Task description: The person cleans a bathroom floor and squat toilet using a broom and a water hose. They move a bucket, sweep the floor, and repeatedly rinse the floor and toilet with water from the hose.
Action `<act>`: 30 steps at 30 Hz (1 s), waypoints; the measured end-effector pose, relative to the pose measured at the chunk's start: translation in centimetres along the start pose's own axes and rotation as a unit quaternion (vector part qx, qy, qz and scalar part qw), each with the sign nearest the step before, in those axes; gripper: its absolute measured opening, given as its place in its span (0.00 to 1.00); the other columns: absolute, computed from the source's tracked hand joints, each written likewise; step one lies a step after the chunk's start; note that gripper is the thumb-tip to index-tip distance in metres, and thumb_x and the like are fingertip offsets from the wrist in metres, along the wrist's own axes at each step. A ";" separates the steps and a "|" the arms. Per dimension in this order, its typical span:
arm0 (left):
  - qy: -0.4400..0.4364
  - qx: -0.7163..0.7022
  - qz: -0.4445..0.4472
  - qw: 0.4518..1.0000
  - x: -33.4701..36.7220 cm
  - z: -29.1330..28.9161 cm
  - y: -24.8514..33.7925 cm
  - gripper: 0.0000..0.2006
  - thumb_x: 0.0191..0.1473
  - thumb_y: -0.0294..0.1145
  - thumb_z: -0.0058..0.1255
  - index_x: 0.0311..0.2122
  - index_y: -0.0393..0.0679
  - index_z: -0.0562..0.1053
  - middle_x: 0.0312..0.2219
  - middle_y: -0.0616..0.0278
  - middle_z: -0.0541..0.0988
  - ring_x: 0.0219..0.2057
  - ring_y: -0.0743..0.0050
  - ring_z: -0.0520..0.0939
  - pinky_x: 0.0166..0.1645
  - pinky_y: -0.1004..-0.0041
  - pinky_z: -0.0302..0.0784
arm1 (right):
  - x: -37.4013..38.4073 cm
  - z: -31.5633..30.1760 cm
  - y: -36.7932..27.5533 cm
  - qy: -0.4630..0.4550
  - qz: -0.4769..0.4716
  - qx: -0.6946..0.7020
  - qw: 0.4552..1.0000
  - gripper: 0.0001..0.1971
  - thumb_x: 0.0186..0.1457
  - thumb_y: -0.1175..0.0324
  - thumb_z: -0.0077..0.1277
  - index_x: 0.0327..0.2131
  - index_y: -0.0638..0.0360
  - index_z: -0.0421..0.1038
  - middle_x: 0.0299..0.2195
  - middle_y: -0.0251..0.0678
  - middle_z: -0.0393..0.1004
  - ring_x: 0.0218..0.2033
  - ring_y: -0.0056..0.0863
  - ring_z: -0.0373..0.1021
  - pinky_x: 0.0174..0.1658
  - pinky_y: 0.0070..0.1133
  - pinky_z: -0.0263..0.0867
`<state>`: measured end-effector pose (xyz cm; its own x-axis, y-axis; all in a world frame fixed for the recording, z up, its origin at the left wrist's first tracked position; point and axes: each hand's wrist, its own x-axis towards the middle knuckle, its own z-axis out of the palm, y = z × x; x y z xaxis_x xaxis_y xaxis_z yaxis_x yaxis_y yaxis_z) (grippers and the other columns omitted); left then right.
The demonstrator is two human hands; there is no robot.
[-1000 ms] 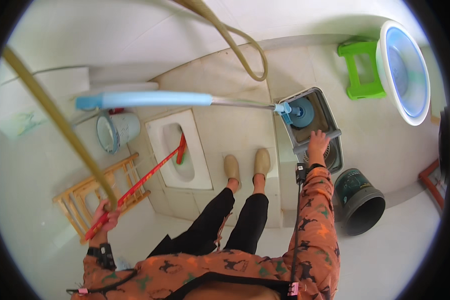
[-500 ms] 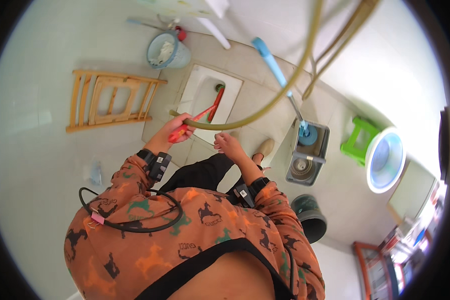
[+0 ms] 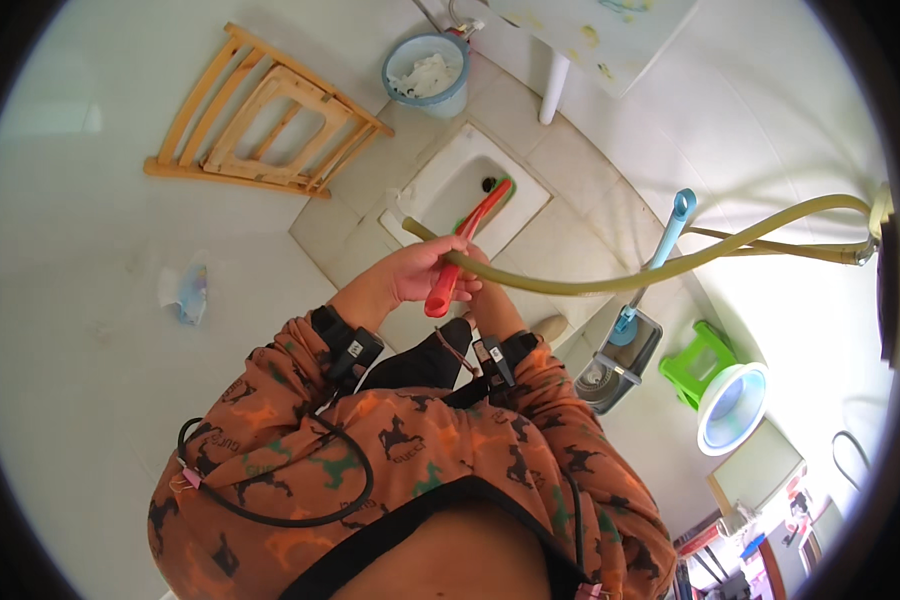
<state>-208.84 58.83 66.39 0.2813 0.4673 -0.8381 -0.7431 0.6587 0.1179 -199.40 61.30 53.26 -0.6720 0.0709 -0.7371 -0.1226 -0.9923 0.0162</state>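
Observation:
My left hand [image 3: 417,270] is closed around the red handle of a long brush [image 3: 440,297]. Its far end, edged in green, lies inside the white squat toilet [image 3: 438,185]. A yellowish-green hose [image 3: 580,287] crosses over the brush handle at my left fingers, its free end pointing up and left, and seems to be held there too. My right hand [image 3: 486,292] is close against the left one, beneath the hose. The hose and my left hand hide most of its fingers, so its grip is unclear.
A blue bin [image 3: 428,100] with white paper stands beyond the toilet, a folded wooden chair [image 3: 270,125] on the left. To the right are a mop [image 3: 670,230] in a grey bucket [image 3: 650,345], a green stool [image 3: 692,365] and a white basin [image 3: 730,410]. The hose runs to the right wall.
My right hand has moved up to my left hand at the brush handle. The view has turned, and the hose now stretches toward the right wall instead of upward.

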 end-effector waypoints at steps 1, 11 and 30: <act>-0.034 -0.025 -0.024 0.999 -1.7 -0.9 1.3 0.14 0.47 0.38 0.42 0.36 0.39 0.65 0.33 0.51 0.68 0.34 0.58 0.72 0.41 0.57 0.67 | 0.6 1.0 0.1 -0.002 0.013 0.014 1.000 0.09 0.47 0.66 0.40 0.17 0.56 0.59 0.13 0.27 0.61 0.12 0.20 0.58 0.16 0.16 0.59; -0.010 -0.165 0.094 0.982 -5.1 -5.9 4.9 0.11 0.50 0.32 0.38 0.35 0.35 0.63 0.36 0.47 0.70 0.39 0.55 0.72 0.45 0.59 0.67 | -11.4 0.7 -1.8 0.001 0.033 0.119 0.992 0.09 0.49 0.74 0.41 0.33 0.70 0.57 0.22 0.33 0.63 0.17 0.13 0.60 0.18 0.07 0.63; 0.167 0.281 -0.079 0.942 23.9 -6.4 7.6 0.04 0.44 0.26 0.42 0.27 0.37 0.65 0.21 0.57 0.70 0.22 0.67 0.74 0.24 0.73 0.73 | -12.8 -22.1 -2.0 0.583 -0.024 -0.571 0.577 0.21 0.46 0.60 0.41 0.41 0.63 0.54 0.29 0.55 0.68 0.33 0.49 0.66 0.37 0.35 0.62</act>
<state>-211.63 71.22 43.84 0.0849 0.1888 -0.9783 -0.2422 0.9564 0.1635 -174.41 60.14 47.79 0.3411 0.6461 -0.6828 0.8889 -0.4579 0.0108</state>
